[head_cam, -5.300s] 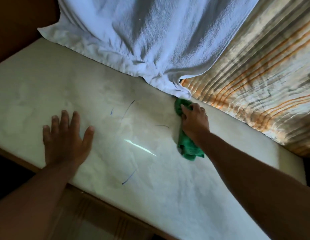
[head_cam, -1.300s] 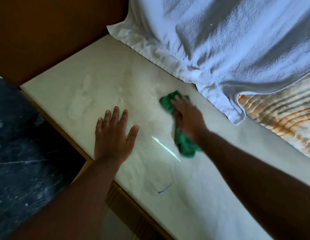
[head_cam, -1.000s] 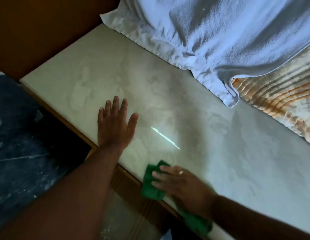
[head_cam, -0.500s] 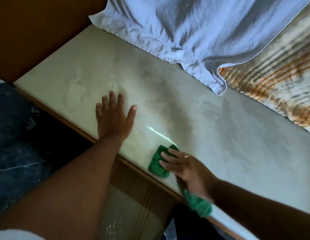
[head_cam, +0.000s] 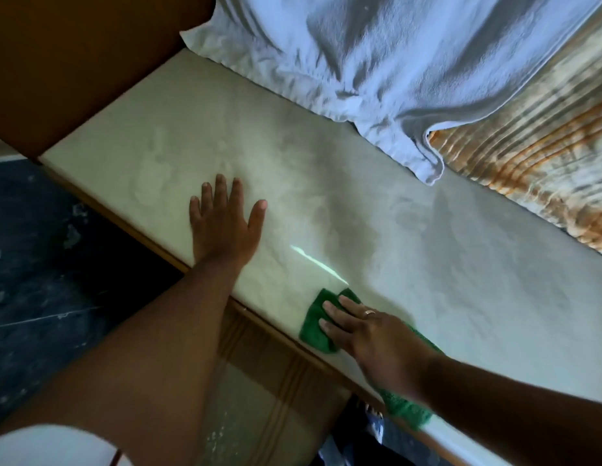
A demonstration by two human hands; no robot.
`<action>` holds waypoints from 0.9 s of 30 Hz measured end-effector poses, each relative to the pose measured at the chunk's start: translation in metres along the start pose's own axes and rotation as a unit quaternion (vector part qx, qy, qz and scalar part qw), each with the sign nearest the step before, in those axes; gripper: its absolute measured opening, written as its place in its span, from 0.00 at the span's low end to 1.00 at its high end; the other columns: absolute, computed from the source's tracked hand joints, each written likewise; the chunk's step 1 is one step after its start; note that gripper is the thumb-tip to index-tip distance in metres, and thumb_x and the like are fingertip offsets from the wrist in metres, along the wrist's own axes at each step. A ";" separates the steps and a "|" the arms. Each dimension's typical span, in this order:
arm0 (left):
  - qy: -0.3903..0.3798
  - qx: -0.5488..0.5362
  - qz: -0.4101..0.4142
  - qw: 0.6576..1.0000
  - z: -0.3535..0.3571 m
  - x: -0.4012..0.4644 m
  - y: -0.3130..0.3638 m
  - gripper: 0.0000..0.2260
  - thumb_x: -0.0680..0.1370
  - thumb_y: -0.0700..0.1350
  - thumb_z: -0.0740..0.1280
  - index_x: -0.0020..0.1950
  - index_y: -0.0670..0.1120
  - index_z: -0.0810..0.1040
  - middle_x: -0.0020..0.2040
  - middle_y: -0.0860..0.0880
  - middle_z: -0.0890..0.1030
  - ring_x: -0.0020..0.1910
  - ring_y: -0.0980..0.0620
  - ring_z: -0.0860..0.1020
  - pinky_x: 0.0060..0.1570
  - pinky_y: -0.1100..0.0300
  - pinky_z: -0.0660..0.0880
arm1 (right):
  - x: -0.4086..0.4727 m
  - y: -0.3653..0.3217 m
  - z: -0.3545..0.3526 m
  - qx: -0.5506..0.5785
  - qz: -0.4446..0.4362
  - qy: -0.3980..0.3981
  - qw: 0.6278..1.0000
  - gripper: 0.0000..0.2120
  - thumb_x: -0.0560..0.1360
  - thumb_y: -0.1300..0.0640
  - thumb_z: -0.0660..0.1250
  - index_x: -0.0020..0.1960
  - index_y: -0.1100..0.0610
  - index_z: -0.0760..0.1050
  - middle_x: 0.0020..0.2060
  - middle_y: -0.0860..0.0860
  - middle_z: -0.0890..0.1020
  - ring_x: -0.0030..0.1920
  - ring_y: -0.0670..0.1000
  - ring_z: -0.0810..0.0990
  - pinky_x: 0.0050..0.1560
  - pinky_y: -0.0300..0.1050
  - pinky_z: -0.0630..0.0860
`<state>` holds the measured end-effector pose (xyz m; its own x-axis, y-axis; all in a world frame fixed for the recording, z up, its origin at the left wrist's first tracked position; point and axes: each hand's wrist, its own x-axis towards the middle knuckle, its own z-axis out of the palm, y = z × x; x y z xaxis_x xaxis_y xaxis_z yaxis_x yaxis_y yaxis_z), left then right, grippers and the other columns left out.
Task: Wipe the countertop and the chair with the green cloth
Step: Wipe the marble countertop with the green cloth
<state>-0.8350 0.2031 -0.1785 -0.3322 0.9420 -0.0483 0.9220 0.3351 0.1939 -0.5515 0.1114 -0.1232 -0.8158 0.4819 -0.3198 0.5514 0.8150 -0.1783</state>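
The pale stone countertop (head_cam: 427, 250) runs diagonally from upper left to lower right. The green cloth (head_cam: 314, 326) lies at its near edge, with one end hanging over the edge under my wrist. My right hand (head_cam: 366, 334) presses flat on the cloth, a ring on one finger. My left hand (head_cam: 225, 227) rests palm down on the bare counter to the left, fingers spread, holding nothing. No chair is in view.
A white towel (head_cam: 377, 62) hangs over the counter's far side. A striped orange and cream curtain (head_cam: 528, 163) hangs to its right. A brown wooden panel (head_cam: 74, 55) bounds the left end. A dark marble floor (head_cam: 40, 280) lies below the wooden front edge.
My right hand swept the green cloth from the counter's far side by the towel down to the near edge, then slightly back onto the counter. My left hand stayed planted.
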 end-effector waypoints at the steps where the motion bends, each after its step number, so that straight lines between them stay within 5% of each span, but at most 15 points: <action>1: 0.004 0.003 0.000 1.000 0.000 0.000 0.000 0.35 0.80 0.66 0.42 0.81 0.48 0.57 0.82 0.42 0.56 0.80 0.39 0.55 0.77 0.41 0.49 | 0.007 0.008 -0.004 -0.005 -0.010 0.003 1.000 0.33 0.61 0.62 0.73 0.66 0.54 0.77 0.66 0.55 0.77 0.65 0.59 0.77 0.54 0.52 0.81; 3: 0.006 0.003 -0.001 1.000 0.002 -0.001 0.000 0.35 0.80 0.66 0.40 0.81 0.48 0.57 0.82 0.42 0.56 0.80 0.39 0.54 0.78 0.41 0.49 | 0.038 0.032 -0.007 0.047 0.010 0.046 0.998 0.28 0.68 0.65 0.69 0.69 0.55 0.75 0.70 0.57 0.73 0.69 0.60 0.72 0.63 0.56 0.76; 6: 0.013 0.008 0.002 1.000 0.006 -0.002 -0.002 0.35 0.80 0.66 0.39 0.81 0.48 0.57 0.82 0.42 0.57 0.80 0.40 0.55 0.78 0.42 0.50 | 0.114 0.098 -0.026 0.073 0.171 0.103 0.977 0.27 0.80 0.60 0.56 0.78 0.50 0.59 0.79 0.53 0.54 0.78 0.60 0.53 0.72 0.56 0.62; 11: 0.037 0.010 0.010 0.999 0.013 0.006 -0.007 0.37 0.79 0.67 0.36 0.80 0.49 0.59 0.81 0.43 0.58 0.80 0.40 0.56 0.77 0.41 0.50 | 0.193 0.164 -0.056 0.080 0.283 0.191 0.937 0.25 0.80 0.57 0.56 0.76 0.50 0.62 0.78 0.52 0.59 0.77 0.57 0.54 0.72 0.53 0.61; 18: 0.035 0.037 -0.005 0.999 -0.006 -0.013 0.012 0.33 0.81 0.62 0.45 0.79 0.45 0.62 0.81 0.38 0.59 0.79 0.33 0.55 0.75 0.33 0.47 | 0.040 0.035 0.019 0.056 0.065 0.188 0.978 0.23 0.77 0.49 0.61 0.71 0.52 0.71 0.72 0.56 0.71 0.73 0.60 0.64 0.74 0.52 0.51; 21: 0.047 0.027 0.054 0.997 -0.012 -0.045 0.066 0.32 0.81 0.59 0.49 0.80 0.43 0.62 0.80 0.38 0.60 0.78 0.33 0.58 0.74 0.31 0.48 | -0.028 0.068 0.035 0.077 0.034 0.149 0.985 0.22 0.76 0.51 0.63 0.70 0.49 0.73 0.72 0.55 0.71 0.72 0.59 0.67 0.72 0.51 0.61; 24: 0.048 -0.020 0.153 0.987 -0.003 -0.081 0.137 0.31 0.80 0.58 0.52 0.78 0.43 0.65 0.78 0.38 0.65 0.76 0.34 0.65 0.74 0.33 0.53 | -0.036 0.174 0.016 0.053 0.210 0.195 0.957 0.24 0.75 0.59 0.65 0.71 0.55 0.72 0.71 0.61 0.71 0.70 0.65 0.69 0.68 0.58 0.68; 27: 0.025 -0.041 0.183 0.982 0.011 -0.109 0.183 0.31 0.80 0.58 0.52 0.78 0.43 0.65 0.78 0.39 0.66 0.76 0.35 0.65 0.74 0.35 0.54 | -0.042 0.245 -0.005 0.084 0.384 0.212 0.895 0.25 0.77 0.55 0.62 0.74 0.52 0.67 0.75 0.58 0.65 0.73 0.62 0.62 0.67 0.58 0.68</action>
<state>-0.6281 0.1621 -0.1487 0.0066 0.9961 0.0878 0.9629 -0.0300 0.2681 -0.3835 0.2925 -0.1489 -0.1588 0.9868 -0.0331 0.9674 0.1488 -0.2052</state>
